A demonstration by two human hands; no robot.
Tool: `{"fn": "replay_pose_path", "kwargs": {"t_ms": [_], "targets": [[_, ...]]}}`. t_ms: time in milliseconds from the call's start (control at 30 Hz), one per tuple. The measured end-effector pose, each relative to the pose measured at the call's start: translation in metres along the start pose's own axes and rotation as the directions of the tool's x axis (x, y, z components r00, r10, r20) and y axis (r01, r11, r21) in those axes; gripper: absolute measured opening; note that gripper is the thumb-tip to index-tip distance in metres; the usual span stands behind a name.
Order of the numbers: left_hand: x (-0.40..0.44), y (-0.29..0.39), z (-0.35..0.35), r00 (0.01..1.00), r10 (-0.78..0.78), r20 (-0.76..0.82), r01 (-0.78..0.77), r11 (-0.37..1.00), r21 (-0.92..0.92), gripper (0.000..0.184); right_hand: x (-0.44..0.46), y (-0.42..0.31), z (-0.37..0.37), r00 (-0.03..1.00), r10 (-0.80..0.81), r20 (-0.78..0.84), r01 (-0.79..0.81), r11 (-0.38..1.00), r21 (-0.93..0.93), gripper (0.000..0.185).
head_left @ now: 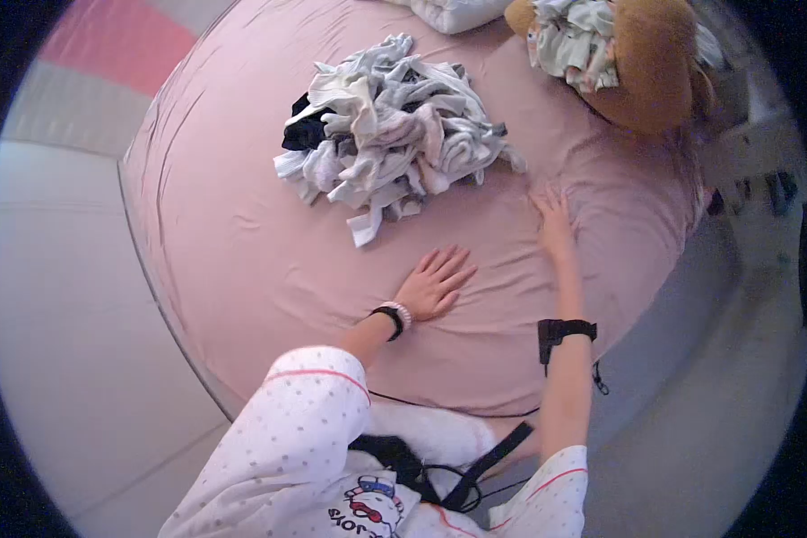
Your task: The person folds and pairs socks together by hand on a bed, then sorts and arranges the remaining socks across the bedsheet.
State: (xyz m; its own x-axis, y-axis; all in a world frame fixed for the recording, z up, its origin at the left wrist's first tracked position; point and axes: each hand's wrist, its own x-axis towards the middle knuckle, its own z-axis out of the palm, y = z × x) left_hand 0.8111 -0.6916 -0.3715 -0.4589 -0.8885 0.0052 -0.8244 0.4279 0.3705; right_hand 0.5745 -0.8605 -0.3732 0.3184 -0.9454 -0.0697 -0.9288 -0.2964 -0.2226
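Note:
On the pink bed sheet [233, 260] lies a loose heap of white and grey socks [394, 134], with a black piece [303, 130] at its left side. My left hand [435, 285] rests flat on the sheet below the heap, fingers spread, holding nothing. Farther right, my right hand [555, 220] also lies on the sheet with its fingers apart, right of the heap's lower end and not touching it. A bracelet and a black band circle my left wrist; a black strap with a small box is on my right forearm.
At the top right sits a brown plush object [652, 67] with crumpled white printed cloth [574, 40] against it. White bedding [457, 11] shows at the top edge. A black cable [457, 410] runs along the bed's near edge. Coloured mats [108, 45] lie at the upper left.

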Motion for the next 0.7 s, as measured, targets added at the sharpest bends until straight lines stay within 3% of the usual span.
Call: {"fn": "replay_pose_path", "kwargs": {"t_ms": [33, 100, 167, 233, 267, 300, 367, 400, 433, 467, 500, 533, 567, 600, 633, 667, 700], "targets": [[-0.002, -0.001, 0.001, 0.999, 0.046, -0.008, -0.046, 0.999, 0.002, 0.053, -0.007, 0.003, 0.0, 0.999, 0.035, -0.027, -0.036, 0.999, -0.013, 0.044], [-0.008, -0.001, 0.002, 0.99, 0.056, -0.126, -0.061, 0.998, -0.031, 0.053, -0.044, 0.002, -0.006, 0.951, 0.046, 0.305, -0.11, 0.975, 0.196, 0.031], [-0.01, 0.0, 0.011, 0.981, 0.099, -0.169, -0.108, 0.993, -0.046, 0.052, -0.115, -0.051, -0.086, 0.901, 0.242, 0.359, -0.375, 0.852, 0.365, 0.028], [-0.018, -0.007, 0.008, 0.966, 0.133, -0.222, -0.146, 0.988, -0.042, 0.05, -0.183, -0.067, -0.116, 0.963, 0.255, 0.089, -0.27, 0.909, 0.317, 0.03], [-0.016, -0.007, 0.005, 0.952, 0.164, -0.259, -0.18, 0.983, -0.038, 0.049, -0.215, -0.087, -0.142, 0.954, 0.277, 0.113, -0.298, 0.918, 0.261, 0.029], [0.003, -0.021, -0.002, 0.976, 0.218, 0.018, -0.212, 0.963, -0.17, 0.046, -0.236, -0.105, -0.18, 0.953, 0.277, 0.125, -0.297, 0.936, 0.189, 0.028], [0.041, -0.059, -0.038, 0.96, 0.28, 0.006, -0.263, 0.907, -0.328, 0.041, -0.285, -0.142, -0.239, 0.967, 0.252, 0.04, -0.255, 0.946, 0.199, 0.024], [0.046, -0.076, -0.068, 0.936, 0.243, -0.255, -0.323, 0.879, -0.351, 0.038, -0.305, -0.153, -0.261, 0.96, 0.278, -0.028, -0.273, 0.954, 0.124, 0.022], [0.034, -0.073, -0.143, 0.821, 0.318, -0.475, -0.469, 0.849, -0.243, 0.033, -0.324, -0.155, -0.279, 0.954, 0.286, -0.095, -0.281, 0.958, 0.059, 0.021], [0.041, -0.084, -0.189, 0.892, 0.163, -0.422, -0.365, 0.811, -0.457, 0.034, -0.345, -0.161, -0.3, 0.952, 0.266, -0.15, -0.271, 0.962, -0.014, 0.021], [0.041, -0.091, -0.241, 0.79, 0.301, -0.534, -0.494, 0.828, -0.264, 0.036, -0.369, -0.17, -0.321, 0.947, 0.247, -0.205, -0.27, 0.959, -0.091, 0.022], [0.061, -0.12, -0.271, 0.822, 0.315, -0.475, -0.526, 0.741, -0.419, 0.037, -0.389, -0.178, -0.34, 0.916, 0.307, -0.26, -0.356, 0.92, -0.166, 0.022], [0.104, -0.169, -0.295, 0.837, 0.343, -0.426, -0.546, 0.552, -0.63, 0.036, -0.411, -0.185, -0.354, 0.878, 0.36, -0.316, -0.44, 0.867, -0.234, 0.022], [0.08, -0.162, -0.336, 0.891, 0.317, -0.325, -0.441, 0.436, -0.785, 0.034, -0.442, -0.181, -0.359, 0.846, 0.302, -0.44, -0.439, 0.862, -0.252, 0.021], [0.058, -0.151, -0.361, 0.919, 0.185, -0.348, -0.391, 0.529, -0.753, 0.035, -0.467, -0.19, -0.367, 0.819, 0.267, -0.507, -0.44, 0.86, -0.257, 0.021], [0.045, -0.153, -0.385, 0.884, 0.249, -0.395, -0.467, 0.482, -0.742, 0.036, -0.491, -0.199, -0.375, 0.788, 0.231, -0.571, -0.441, 0.858, -0.262, 0.021], [0.031, -0.151, -0.412, 0.89, 0.269, -0.369, -0.456, 0.577, -0.678, 0.037, -0.503, -0.23, -0.41, 0.837, 0.369, -0.403, -0.505, 0.803, -0.315, 0.023]]}}
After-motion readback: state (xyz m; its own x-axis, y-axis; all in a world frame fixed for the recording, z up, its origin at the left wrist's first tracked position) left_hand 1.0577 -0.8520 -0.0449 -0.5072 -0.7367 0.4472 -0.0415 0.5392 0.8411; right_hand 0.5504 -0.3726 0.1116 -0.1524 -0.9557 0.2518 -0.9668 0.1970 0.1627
